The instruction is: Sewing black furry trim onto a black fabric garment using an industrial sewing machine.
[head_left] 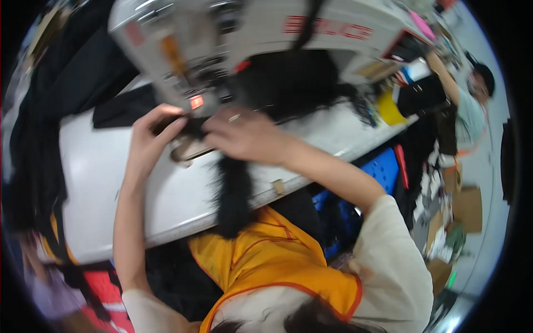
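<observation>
Left hand: the left hand (pixel 158 129) is at the front of the sewing machine (pixel 250 33), thumb and fingers brought together on the near side of the black cloth (pixel 194 127).
Right hand: the right hand (pixel 241 135) lies across from it, fingers bent down onto the same cloth; blur and the hand itself hide the thumb, so I cannot tell whether it pinches.
Black cloth: between the two hands, just below the machine's needle area, close to a small lit orange-red spot (pixel 196 102).
Furry strip: a black furry strip (pixel 233 194) hangs from under the right hand, across the white table (pixel 94 183) and over its front edge; whether it joins the cloth is hidden.
Behind the right hand: a large dark bundle (pixel 294 83) lies under the machine's arm.
Lap: a yellow apron (pixel 266 244) with red-orange edging; the furry strip's lower end hangs in front of it.
Right side: a blue plastic piece (pixel 383 168) below the table edge, and a co-worker (pixel 471 114) farther off.
</observation>
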Demonstrator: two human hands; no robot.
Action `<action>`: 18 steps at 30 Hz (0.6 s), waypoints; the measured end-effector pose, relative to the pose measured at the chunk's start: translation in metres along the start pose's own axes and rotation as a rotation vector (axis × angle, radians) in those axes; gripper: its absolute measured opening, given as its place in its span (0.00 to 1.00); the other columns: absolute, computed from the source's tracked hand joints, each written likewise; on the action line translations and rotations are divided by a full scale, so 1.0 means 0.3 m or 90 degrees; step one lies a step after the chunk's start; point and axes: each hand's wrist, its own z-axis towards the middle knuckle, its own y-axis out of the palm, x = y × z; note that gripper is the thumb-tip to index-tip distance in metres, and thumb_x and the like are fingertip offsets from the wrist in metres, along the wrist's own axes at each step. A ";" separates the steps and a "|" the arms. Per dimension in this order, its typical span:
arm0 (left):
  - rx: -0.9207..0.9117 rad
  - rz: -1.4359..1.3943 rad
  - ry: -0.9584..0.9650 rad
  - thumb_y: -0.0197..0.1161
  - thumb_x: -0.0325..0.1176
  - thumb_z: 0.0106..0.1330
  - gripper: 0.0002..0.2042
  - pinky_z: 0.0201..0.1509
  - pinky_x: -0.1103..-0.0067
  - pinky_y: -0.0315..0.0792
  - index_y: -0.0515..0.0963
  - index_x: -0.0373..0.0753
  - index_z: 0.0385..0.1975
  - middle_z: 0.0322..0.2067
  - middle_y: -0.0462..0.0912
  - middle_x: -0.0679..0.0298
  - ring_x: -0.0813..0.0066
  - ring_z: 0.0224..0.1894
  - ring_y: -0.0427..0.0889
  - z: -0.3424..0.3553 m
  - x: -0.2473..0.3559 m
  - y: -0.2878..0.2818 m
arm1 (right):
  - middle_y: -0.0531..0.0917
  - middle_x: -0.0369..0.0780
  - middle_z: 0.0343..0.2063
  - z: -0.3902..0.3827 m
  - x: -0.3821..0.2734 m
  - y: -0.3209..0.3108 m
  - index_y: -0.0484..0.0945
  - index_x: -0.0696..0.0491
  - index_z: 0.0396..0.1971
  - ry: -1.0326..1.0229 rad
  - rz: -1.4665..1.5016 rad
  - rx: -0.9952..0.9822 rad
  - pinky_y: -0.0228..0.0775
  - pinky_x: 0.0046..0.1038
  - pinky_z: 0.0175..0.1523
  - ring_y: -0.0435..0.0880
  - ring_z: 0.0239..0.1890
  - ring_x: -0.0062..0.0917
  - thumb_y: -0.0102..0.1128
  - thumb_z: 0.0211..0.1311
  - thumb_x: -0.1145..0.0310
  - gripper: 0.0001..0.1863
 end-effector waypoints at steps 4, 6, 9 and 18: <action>0.071 0.090 0.043 0.56 0.18 0.54 0.06 0.41 0.88 0.65 0.72 0.34 0.30 0.32 0.74 0.68 0.84 0.36 0.72 -0.020 -0.062 -0.018 | 0.77 0.33 0.35 -0.079 -0.083 -0.064 0.76 0.48 0.36 0.047 0.101 0.036 0.70 0.24 0.43 0.77 0.39 0.22 0.54 0.46 0.71 0.14; 0.068 0.130 0.113 0.54 0.16 0.52 0.09 0.43 0.88 0.63 0.69 0.35 0.31 0.32 0.71 0.69 0.85 0.36 0.71 -0.010 -0.094 -0.018 | 0.79 0.35 0.35 -0.203 -0.071 -0.176 0.77 0.49 0.35 0.113 0.127 0.030 0.71 0.26 0.42 0.78 0.39 0.24 0.53 0.47 0.75 0.13; 0.083 0.082 0.110 0.54 0.16 0.51 0.10 0.42 0.88 0.63 0.68 0.36 0.31 0.30 0.70 0.70 0.85 0.35 0.70 -0.008 -0.092 -0.008 | 0.79 0.41 0.37 -0.400 0.059 -0.330 0.77 0.54 0.36 0.418 -0.052 0.067 0.71 0.31 0.44 0.78 0.40 0.31 0.53 0.47 0.78 0.14; 0.260 0.460 0.368 0.52 0.18 0.47 0.12 0.43 0.80 0.64 0.69 0.35 0.34 0.36 0.69 0.61 0.69 0.41 0.69 -0.004 -0.015 0.073 | 0.76 0.44 0.39 -0.539 0.207 -0.485 0.69 0.56 0.46 0.728 -0.307 -0.211 0.73 0.32 0.40 0.78 0.39 0.36 0.49 0.49 0.78 0.20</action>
